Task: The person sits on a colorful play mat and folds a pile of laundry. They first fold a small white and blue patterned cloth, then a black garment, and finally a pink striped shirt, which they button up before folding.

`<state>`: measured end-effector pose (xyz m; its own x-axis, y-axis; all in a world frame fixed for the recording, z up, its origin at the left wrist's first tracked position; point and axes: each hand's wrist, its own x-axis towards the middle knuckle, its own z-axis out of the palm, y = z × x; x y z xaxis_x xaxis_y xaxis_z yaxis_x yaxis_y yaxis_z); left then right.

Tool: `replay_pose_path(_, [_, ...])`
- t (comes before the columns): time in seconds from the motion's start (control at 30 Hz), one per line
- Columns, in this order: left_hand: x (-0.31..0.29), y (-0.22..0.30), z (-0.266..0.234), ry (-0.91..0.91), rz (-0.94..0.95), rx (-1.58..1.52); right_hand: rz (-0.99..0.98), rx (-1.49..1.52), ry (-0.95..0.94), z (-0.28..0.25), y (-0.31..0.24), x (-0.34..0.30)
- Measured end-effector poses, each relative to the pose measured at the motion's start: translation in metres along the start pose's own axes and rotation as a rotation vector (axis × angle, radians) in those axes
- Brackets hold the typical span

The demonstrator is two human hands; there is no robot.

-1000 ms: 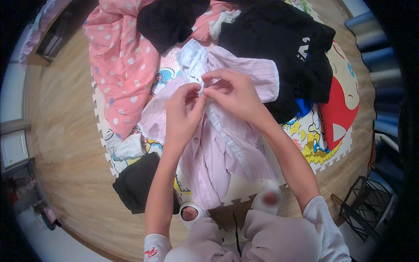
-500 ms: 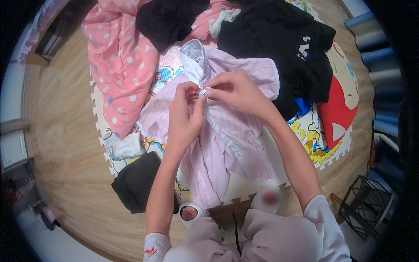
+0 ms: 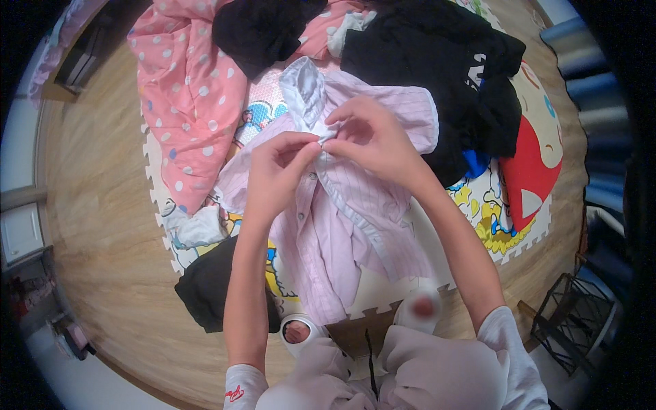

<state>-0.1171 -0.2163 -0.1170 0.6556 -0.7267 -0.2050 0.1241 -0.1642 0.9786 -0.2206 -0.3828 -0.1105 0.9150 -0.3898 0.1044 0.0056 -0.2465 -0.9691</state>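
Observation:
A pale pink striped shirt [image 3: 389, 181] with a white collar and white front edge lies spread on the mat in front of me. My left hand [image 3: 277, 171] pinches the white front edge just below the collar [image 3: 304, 89]. Close against it, my right hand [image 3: 372, 140] pinches the same strip between thumb and fingers. The fingertips of both hands almost meet there, and they hide the small spot they hold. Below my hands the shirt front hangs apart, with buttons showing along the left side of the opening.
Pink polka-dot cloth [image 3: 191, 89] lies at the left, black garments [image 3: 430, 75] at the far middle and right. A folded black cloth [image 3: 219, 287] rests near my left forearm, beside a white cloth [image 3: 198, 229]. A red cushion [image 3: 523, 178] is at the right, a black wire rack [image 3: 574, 318] beyond.
My left hand has turned and shifted slightly left, its fingers now straighter. Both hands keep pinching the shirt's front edge, and more of the button side has come into view.

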Motion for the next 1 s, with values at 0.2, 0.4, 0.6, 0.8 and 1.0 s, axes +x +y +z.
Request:
replay_pose_path(0.2, [0.001,-0.001,0.011,0.086,-0.039,-0.187,-0.054,-0.088,0.069,0.009,0.002,-0.005])
replay_pose_path(0.4, [-0.001,-0.009,0.015,0.165,0.01,-0.167,-0.009,-0.06,0.094,0.016,-0.002,-0.011])
replay_pose_path(0.6, [-0.003,-0.006,0.023,0.181,0.007,-0.264,0.014,-0.034,0.131,0.018,-0.003,-0.011])
replay_pose_path(0.8, [-0.003,-0.013,0.012,0.081,-0.031,-0.4,0.009,0.135,0.026,0.012,-0.003,-0.007])
replay_pose_path(1.0, [-0.004,-0.002,0.026,0.206,0.058,-0.283,0.041,0.168,0.075,0.014,-0.008,-0.007])
